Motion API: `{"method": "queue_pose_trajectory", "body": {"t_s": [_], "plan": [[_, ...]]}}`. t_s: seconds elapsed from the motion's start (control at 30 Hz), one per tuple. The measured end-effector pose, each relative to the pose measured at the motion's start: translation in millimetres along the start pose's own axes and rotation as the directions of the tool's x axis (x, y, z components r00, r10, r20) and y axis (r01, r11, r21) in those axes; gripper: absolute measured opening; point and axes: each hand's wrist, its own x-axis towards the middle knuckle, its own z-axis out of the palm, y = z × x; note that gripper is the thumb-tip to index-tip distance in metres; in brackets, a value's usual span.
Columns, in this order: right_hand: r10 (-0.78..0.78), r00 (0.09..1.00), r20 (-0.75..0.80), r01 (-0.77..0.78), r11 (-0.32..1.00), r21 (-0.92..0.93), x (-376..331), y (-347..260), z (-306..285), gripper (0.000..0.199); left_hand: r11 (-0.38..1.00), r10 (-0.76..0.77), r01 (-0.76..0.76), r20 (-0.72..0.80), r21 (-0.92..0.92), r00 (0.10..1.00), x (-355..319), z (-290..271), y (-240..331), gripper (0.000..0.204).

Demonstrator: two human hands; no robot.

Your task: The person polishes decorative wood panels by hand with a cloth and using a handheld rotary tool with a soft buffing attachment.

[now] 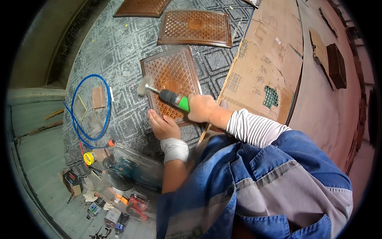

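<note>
A brown wooden panel [172,71] with a raised diamond pattern and a round middle lies tilted on the patterned grey carpet. My right hand [202,108] is closed around a green and black rotary tool [173,98], holding it over the panel. From the tool's metal shaft, a blurred, pale round head [144,85] sits at the panel's left edge; whether it touches cannot be seen. At the near left corner, my left hand [164,126] rests with fingers stretched out against the panel.
Another carved panel [195,27] lies beyond, with a further one [141,7] at the far left. Flattened cardboard [260,59] covers the right side. To the left lie a coiled blue hose [73,106], a teal power tool [131,171], a yellow tape roll [89,158] and several bottles.
</note>
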Motion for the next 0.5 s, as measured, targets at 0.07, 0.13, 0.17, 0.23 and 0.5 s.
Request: {"method": "queue_pose_trajectory", "body": {"t_s": [0.07,0.13,0.17,0.23,0.5], "plan": [[0.113,0.990,-0.089,-0.105,0.990,0.092,10,14,-10,0.039,1.000,0.027,-0.027,-0.020,0.013,0.999,-1,2,-6,0.054],[0.200,0.971,-0.133,-0.180,0.972,0.151,21,32,-30,0.037,1.000,0.027,-0.026,-0.028,0.015,0.999,-2,5,-6,0.054],[0.224,0.965,-0.134,-0.201,0.965,0.166,22,35,-39,0.035,1.000,0.014,-0.013,-0.025,0.019,1.000,-2,3,-6,0.054],[0.167,0.981,-0.098,-0.157,0.982,0.100,10,30,-40,0.038,1.000,0.010,-0.010,-0.022,0.013,1.000,0,2,-2,0.053],[0.201,0.972,-0.123,-0.183,0.973,0.141,17,33,-30,0.036,1.000,0.006,-0.006,-0.008,0.017,1.000,-1,1,-4,0.053]]}}
